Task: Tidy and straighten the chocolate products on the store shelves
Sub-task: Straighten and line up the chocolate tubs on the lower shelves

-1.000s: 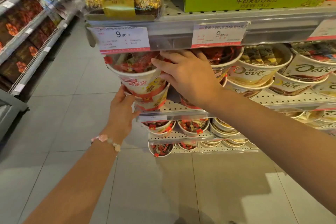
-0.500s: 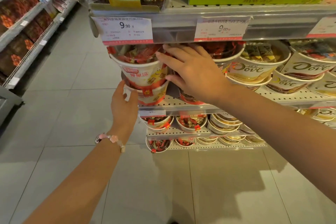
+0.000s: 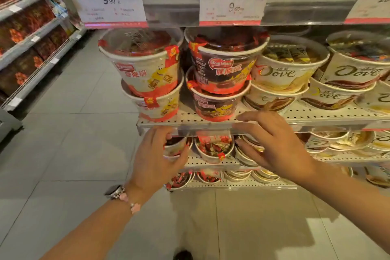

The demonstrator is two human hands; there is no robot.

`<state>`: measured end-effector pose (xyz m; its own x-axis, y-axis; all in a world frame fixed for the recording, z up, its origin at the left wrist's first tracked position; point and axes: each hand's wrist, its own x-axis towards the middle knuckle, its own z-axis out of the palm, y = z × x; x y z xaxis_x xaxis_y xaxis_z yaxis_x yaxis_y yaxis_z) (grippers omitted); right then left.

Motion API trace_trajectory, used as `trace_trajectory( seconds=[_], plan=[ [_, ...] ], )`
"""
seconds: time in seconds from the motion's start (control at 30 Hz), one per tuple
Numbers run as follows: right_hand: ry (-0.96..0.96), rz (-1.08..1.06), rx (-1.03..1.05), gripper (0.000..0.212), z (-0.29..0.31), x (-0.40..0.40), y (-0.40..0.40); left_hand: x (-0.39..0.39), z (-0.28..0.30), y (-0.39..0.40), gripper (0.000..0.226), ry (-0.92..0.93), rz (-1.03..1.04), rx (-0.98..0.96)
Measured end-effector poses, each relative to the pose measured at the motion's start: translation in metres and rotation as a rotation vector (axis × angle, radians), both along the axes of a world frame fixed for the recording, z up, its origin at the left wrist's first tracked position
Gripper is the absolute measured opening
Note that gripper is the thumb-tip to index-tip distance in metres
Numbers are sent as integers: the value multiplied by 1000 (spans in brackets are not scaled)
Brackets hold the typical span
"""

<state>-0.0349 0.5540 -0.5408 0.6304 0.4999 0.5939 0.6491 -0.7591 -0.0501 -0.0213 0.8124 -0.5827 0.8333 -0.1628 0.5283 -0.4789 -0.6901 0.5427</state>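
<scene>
Both hands open, holding nothing: left hand (image 3: 157,155) and right hand (image 3: 274,143), fingers spread, below the perforated white metal shelf (image 3: 316,115). On that shelf: two stacked white-and-red chocolate tubs (image 3: 150,78), two stacked dark brown tubs (image 3: 221,78) beside them, cream Dove tubs (image 3: 285,72) further right.

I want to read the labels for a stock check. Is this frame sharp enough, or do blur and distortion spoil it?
Head view: the price tags show soft motion blur, small print unreadable; the Dove tubs bow outward from wide-angle distortion; both hands are slightly smeared.
</scene>
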Motion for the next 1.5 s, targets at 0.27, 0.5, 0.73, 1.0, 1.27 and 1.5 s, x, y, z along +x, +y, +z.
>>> trace_trajectory(
  seconds=[0.27, 0.5, 0.73, 1.0, 1.27, 1.5],
  plan=[
    [64, -44, 23, 23, -130, 3, -17, 27, -102, -20, 30, 101, -127, 128],
    [151, -280, 196, 43, -218, 43, -7, 58, -157, -56, 28, 43, -48, 118],
    [224, -356, 517, 46, -247, 85, 16, 71, -181, -81, 50, 17, 69, 168],
    [189, -305, 775, 29, -247, 97, 16, 88, -163, -100, 103, 333, 96, -348],
    [109, -182, 944, 27, -255, 85, 15, 85, -155, -109, 78, 632, -35, -729],
    [-21, -186, 933, 26, -254, 75, 9, 72, -140, -116, 97, 555, 92, -509]
  ],
)
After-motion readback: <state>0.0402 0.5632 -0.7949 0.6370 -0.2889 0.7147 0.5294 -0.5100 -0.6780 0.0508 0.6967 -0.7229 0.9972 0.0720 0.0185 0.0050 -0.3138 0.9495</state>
